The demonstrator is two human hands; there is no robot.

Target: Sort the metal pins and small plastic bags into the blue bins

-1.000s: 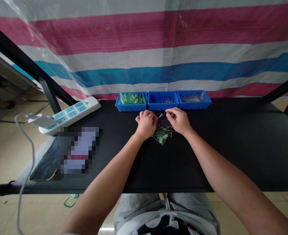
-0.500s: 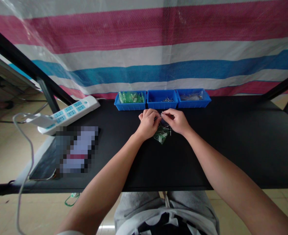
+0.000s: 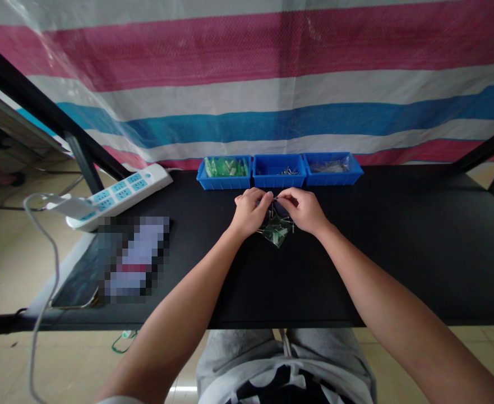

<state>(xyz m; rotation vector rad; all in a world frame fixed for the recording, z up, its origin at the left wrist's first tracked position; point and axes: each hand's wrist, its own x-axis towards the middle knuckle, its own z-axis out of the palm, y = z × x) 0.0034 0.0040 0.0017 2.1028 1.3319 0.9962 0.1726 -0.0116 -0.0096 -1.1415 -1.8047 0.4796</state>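
- While both hands work just in front of the middle blue bin (image 3: 278,179), the black table (image 3: 398,252) carries everything.
- White power strip (image 3: 120,193): well left of that bin, near the table edge.
- Left bin (image 3: 224,180) and right bin (image 3: 333,178): flank it, touching.
- Left hand (image 3: 249,212): just in front of the bin, fingers pinched on a metal pin (image 3: 274,198).
- Right hand (image 3: 303,209): pinched on the same pin, fingertips nearly meeting.
- Green packet (image 3: 277,231): on the table below both hands, nearer than the bin.
- Pin: too small to identify further.

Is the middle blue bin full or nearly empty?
Nearly empty: the middle blue bin shows mostly bare floor, with a few small metal parts.
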